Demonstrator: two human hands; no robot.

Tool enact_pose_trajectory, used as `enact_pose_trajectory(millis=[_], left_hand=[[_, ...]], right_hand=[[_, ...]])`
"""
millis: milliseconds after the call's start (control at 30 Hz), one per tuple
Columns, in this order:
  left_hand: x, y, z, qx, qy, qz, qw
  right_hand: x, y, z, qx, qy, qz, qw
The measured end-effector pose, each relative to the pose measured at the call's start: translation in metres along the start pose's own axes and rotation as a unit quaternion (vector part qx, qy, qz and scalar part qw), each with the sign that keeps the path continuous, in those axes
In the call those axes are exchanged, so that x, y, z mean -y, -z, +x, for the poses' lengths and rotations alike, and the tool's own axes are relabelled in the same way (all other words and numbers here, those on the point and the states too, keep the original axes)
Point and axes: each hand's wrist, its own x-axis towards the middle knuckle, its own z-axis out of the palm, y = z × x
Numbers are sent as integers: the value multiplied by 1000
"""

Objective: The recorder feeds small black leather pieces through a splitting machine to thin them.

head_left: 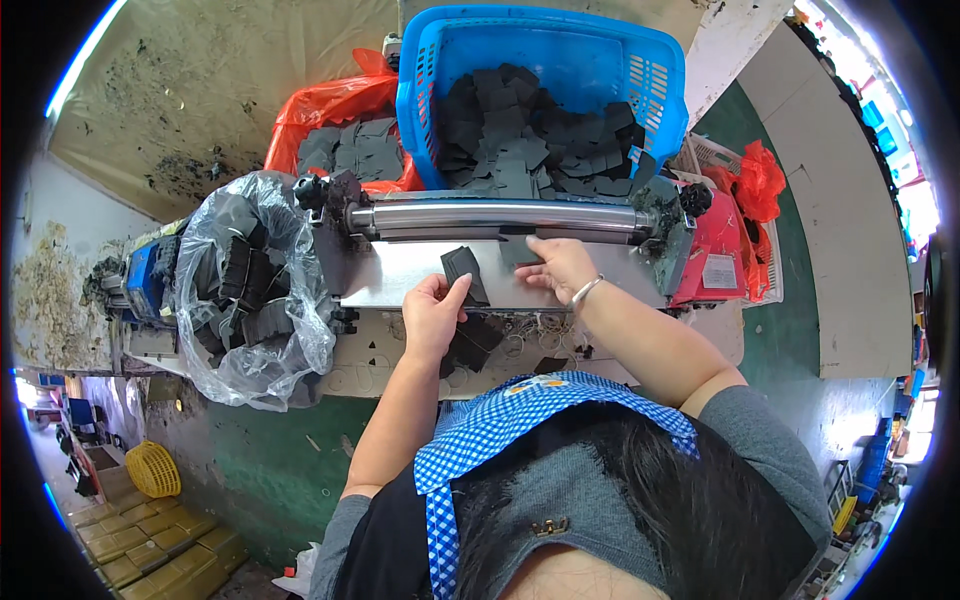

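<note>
Black stack (pixel 462 262): where is it?
– Pinched in left hand (pixel 432 318), over metal plate (pixel 390 275).
– Right hand (pixel 565 268)?
– Fingers partly bent, at a single dark piece (pixel 517 250) just ahead of it, by the steel roller (pixel 500 216). Gripping or only touching: can't tell.
– Surroundings?
– Blue basket (pixel 545 30) with loose dark pieces (pixel 510 150) beyond both hands. Clear bag (pixel 265 385) of black bundles (pixel 240 270) left of left hand.
</note>
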Motion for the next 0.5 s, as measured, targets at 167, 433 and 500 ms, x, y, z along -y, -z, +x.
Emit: enact_pose_trajectory(millis=[167, 433, 500], left_hand=[[-3, -12, -2, 13, 31, -19, 999], [1, -10, 5, -17, -13, -11, 1000], [1, -12, 2, -14, -5, -7, 1000]], right_hand=[[-17, -24, -30, 165, 84, -216, 959], [-4, 5, 6, -8, -46, 22, 999], [-5, -10, -11, 50, -3, -58, 997]])
